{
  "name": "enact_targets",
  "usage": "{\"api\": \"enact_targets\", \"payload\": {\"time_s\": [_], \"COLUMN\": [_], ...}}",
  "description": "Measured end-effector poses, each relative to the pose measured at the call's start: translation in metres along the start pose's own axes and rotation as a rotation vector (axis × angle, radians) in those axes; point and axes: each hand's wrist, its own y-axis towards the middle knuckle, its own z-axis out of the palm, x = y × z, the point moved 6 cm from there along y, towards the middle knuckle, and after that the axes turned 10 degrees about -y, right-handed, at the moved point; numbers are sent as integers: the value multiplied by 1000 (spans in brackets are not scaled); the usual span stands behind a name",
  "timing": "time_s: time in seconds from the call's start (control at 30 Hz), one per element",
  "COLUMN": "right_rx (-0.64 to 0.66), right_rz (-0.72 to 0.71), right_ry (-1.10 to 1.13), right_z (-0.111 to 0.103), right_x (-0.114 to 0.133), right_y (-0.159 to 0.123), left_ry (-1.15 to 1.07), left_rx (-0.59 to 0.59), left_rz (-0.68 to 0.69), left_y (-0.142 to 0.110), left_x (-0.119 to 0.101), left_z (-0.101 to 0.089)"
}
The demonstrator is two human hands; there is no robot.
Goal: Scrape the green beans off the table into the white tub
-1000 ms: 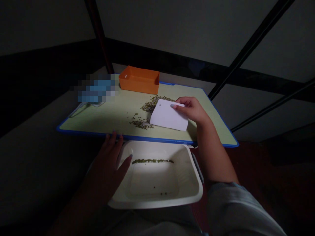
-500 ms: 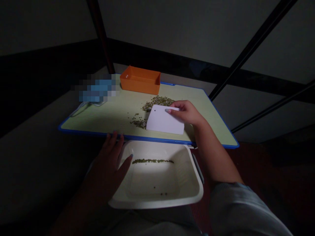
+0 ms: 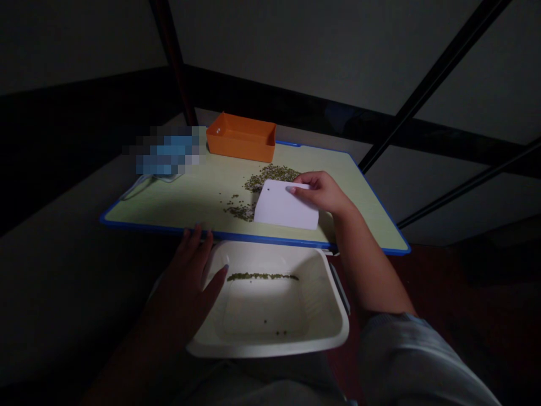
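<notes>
My right hand [image 3: 321,193] is closed on a white plastic scraper [image 3: 287,206], a flat piece with a small hole near its upper left corner. The scraper is tilted over the tabletop, with part of a pile of small green grains [image 3: 273,176] behind it; more grains [image 3: 240,211] lie along its left edge. My left hand [image 3: 186,282] lies across the left side of a white basin [image 3: 270,347], fingers stretched and apart near the table edge, thumb over the basin's inside. A line of green grains [image 3: 262,276] and a few loose ones lie in the basin.
The pale green table [image 3: 190,208] has a blue rim, and the basin stands against its near edge, slightly lower. An orange open box [image 3: 240,146] is at the back. A blurred-out blue item [image 3: 169,155] with a white cable [image 3: 135,185] lies at the left.
The scraper and my right hand have shifted slightly to the right. My left hand, the basin and the grains look the same.
</notes>
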Motion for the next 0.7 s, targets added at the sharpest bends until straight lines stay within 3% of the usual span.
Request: {"api": "enact_targets", "payload": {"time_s": [0.7], "right_rx": [-55], "right_rz": [-27], "right_ry": [-25], "right_z": [-5], "right_x": [-1], "right_y": [1], "left_ry": [25], "left_rx": [36], "left_rz": [-27], "left_y": [0], "left_x": [4], "left_z": [4]}}
